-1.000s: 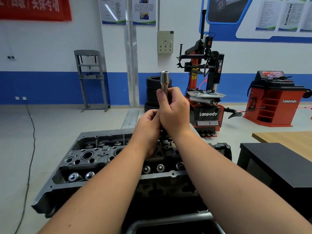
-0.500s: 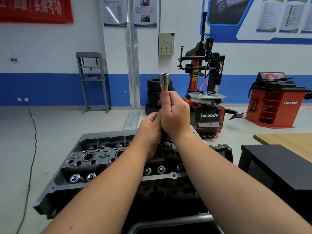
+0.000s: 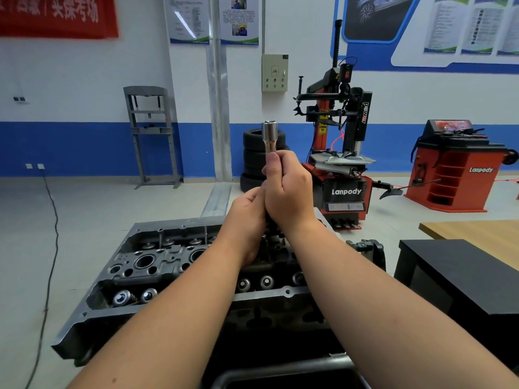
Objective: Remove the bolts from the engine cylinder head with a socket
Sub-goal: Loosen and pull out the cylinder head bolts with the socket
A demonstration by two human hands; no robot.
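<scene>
Socket (image 3: pixel 269 136) lower shaft hidden inside right hand (image 3: pixel 289 192) and left hand (image 3: pixel 248 217); its contact with the cylinder head (image 3: pixel 157 262) can't be seen, forearms cover the head's middle. Wall posters (image 3: pixel 186 21) too blurred to read, red banner (image 3: pixel 56 15) cut off at top-left edge.

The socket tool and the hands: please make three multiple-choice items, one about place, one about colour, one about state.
1. Where is the socket?
A. above the right hand
B. on the floor
C. on the wooden table

2. What colour is the tyre machine's body?
A. green
B. red
C. yellow

3. What is the left hand doing?
A. lying flat
B. hanging free
C. gripping the tool below the right hand

Answers: 1 A, it sticks up out of the fist; 2 B, red panels show; 3 C, its fingers curl around the shaft over the cylinder head.
</scene>
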